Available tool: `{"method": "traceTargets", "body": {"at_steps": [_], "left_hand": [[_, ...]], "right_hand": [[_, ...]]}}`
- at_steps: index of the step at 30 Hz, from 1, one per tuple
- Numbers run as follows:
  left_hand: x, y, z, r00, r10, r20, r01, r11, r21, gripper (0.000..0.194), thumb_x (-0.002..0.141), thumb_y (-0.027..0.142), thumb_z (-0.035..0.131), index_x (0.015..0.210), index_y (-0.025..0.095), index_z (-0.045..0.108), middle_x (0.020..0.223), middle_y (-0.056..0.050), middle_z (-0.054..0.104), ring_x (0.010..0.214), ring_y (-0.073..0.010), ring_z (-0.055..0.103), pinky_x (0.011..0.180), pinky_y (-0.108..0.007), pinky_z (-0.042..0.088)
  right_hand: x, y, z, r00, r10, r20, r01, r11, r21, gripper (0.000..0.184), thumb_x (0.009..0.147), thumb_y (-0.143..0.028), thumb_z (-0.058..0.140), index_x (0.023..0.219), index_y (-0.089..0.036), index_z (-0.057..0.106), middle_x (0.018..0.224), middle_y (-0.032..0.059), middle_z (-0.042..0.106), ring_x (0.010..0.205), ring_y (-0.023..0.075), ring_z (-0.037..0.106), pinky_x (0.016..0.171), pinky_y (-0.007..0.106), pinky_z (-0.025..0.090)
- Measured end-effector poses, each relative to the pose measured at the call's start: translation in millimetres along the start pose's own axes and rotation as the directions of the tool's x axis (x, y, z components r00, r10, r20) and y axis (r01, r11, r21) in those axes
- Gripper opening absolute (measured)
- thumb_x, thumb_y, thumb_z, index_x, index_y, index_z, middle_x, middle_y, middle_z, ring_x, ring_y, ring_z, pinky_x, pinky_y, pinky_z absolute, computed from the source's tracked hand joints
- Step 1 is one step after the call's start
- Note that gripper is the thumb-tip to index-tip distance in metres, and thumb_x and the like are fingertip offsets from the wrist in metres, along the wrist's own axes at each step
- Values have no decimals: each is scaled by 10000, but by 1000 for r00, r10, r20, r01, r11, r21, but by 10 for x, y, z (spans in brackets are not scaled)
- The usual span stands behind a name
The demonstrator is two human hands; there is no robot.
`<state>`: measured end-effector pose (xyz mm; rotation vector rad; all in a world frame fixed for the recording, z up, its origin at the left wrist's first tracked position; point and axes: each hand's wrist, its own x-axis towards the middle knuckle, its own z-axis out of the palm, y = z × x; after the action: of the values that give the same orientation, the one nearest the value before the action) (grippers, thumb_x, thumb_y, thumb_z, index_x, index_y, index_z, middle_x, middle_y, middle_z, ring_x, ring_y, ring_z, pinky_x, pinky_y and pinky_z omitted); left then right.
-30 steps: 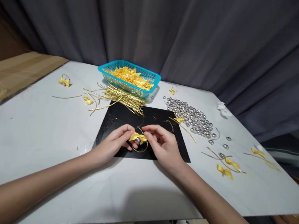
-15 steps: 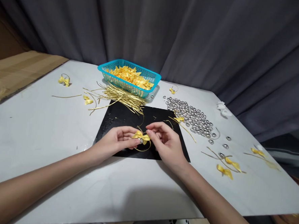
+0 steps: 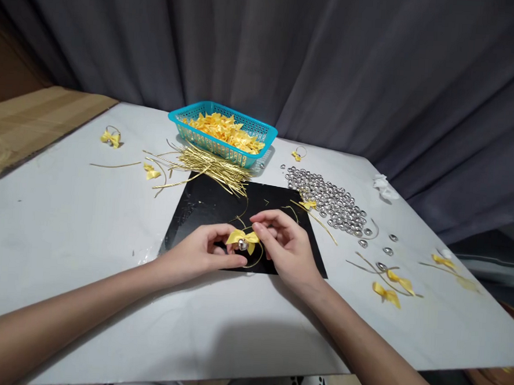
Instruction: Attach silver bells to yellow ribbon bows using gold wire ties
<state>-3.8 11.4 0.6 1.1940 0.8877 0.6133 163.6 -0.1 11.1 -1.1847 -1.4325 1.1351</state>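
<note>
A yellow ribbon bow [image 3: 251,237] with a shiny silver bead [image 3: 243,245] at its middle hangs over the black mat, and a loop of thin gold cord [image 3: 260,255] curves below it. My right hand [image 3: 286,243] pinches the bow's right end or the cord there between thumb and forefinger; which one I cannot make out. On the other side, my left hand [image 3: 207,249] has its thumb stretched out below the bow, apart from the bead. Its fingers lie curled behind the bow's left loop, partly hidden, seemingly touching it.
Behind the black mat [image 3: 186,211] lies a bundle of gold cords [image 3: 215,169]. A blue basket [image 3: 269,134] of yellow bows stands at the back. Many silver beads [image 3: 326,199] spread to the right, with loose bows [image 3: 386,294] nearer. A finished-looking bow [image 3: 111,138] sits far left.
My left thumb has come off the bead and moved down and right, so the bead shows fully. My right hand keeps its pinch almost in place.
</note>
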Motion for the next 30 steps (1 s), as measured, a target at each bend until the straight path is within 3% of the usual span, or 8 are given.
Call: {"method": "traceTargets", "body": {"at_steps": [7, 11, 16, 19, 22, 26, 30], "left_hand": [[-7, 19, 8, 997, 38, -62, -46, 988, -145, 181, 681, 228, 717, 802, 162, 599, 807, -15, 675, 798, -162, 645, 760, -289, 471], [1, -12, -3, 998, -4, -68, -11, 977, -213, 235, 641, 195, 761, 792, 155, 585, 748, -8, 695, 701, -134, 652, 718, -266, 484], [10, -34, -17, 996, 9, -90, -30, 970, -240, 240, 651, 222, 764, 794, 156, 583, 708, 15, 682, 651, -104, 630, 672, -229, 475], [6, -18, -16, 996, 9, -86, -29, 971, -236, 241, 649, 237, 763, 791, 154, 586, 702, 12, 677, 609, -100, 609, 633, -231, 471], [-6, 2, -8, 997, -9, -81, -7, 981, -196, 238, 662, 251, 751, 820, 153, 602, 693, -1, 680, 589, -103, 594, 609, -235, 465], [-12, 11, -10, 994, 43, -100, -56, 989, -137, 193, 721, 315, 694, 803, 152, 634, 668, -6, 647, 548, -95, 552, 552, -222, 433], [-9, 13, -14, 984, 92, -152, -100, 994, -51, 191, 770, 345, 634, 772, 155, 646, 571, 40, 522, 501, -76, 456, 501, -209, 370]], "right_hand": [[11, 14, -6, 1000, 29, -9, -29, 998, 56, 182, 774, -354, 625, 846, -189, 598, 736, -5, 554, 471, 40, 399, 387, 174, 322], [1, 41, 10, 997, 65, -28, -63, 994, 87, 240, 755, -400, 642, 844, -183, 589, 723, -10, 539, 457, 36, 386, 368, 168, 313], [-52, 8, 52, 990, 126, 60, -130, 989, 72, 326, 750, -489, 615, 853, -183, 572, 724, -15, 541, 448, 40, 382, 395, 188, 339], [-78, 0, 66, 997, 66, 32, -64, 996, -56, 287, 684, -400, 709, 838, -187, 594, 708, -16, 560, 476, 54, 390, 418, 199, 311], [-64, 20, 30, 1000, -23, 12, 25, 987, -156, 171, 757, -335, 658, 832, -184, 633, 645, -12, 563, 482, 71, 405, 440, 214, 316], [13, 7, -123, 983, -147, 107, 171, 947, -273, 163, 834, -316, 587, 887, -196, 684, 733, 23, 628, 538, 95, 488, 486, 232, 377], [75, -57, -251, 964, -172, 202, 233, 914, -333, 149, 840, -282, 581, 831, -183, 693, 761, 35, 668, 618, 120, 553, 540, 243, 408]]}}
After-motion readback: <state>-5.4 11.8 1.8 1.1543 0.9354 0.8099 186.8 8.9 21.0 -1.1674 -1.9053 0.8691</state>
